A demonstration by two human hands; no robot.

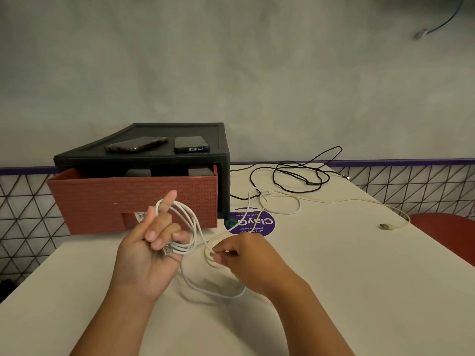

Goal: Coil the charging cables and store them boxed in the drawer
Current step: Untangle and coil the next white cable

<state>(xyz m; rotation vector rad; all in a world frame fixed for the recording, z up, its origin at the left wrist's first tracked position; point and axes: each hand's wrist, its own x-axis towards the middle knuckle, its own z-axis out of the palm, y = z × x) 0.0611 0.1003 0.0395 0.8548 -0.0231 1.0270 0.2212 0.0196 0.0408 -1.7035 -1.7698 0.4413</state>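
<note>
A white charging cable is looped several times around my left hand, from the raised index finger down to the thumb; its USB plug sticks out by my curled fingers. My right hand pinches the loose part of this cable just right of the coil, low over the white table. A cream cable and a black cable lie uncoiled farther back on the table. The reddish-brown drawer stands pulled out of its black cabinet, with dark boxes partly visible inside.
Two phones lie on top of the cabinet. A round purple sticker is on the table by the drawer. A red chair stands at the right edge. A wall and a wire-mesh panel are behind.
</note>
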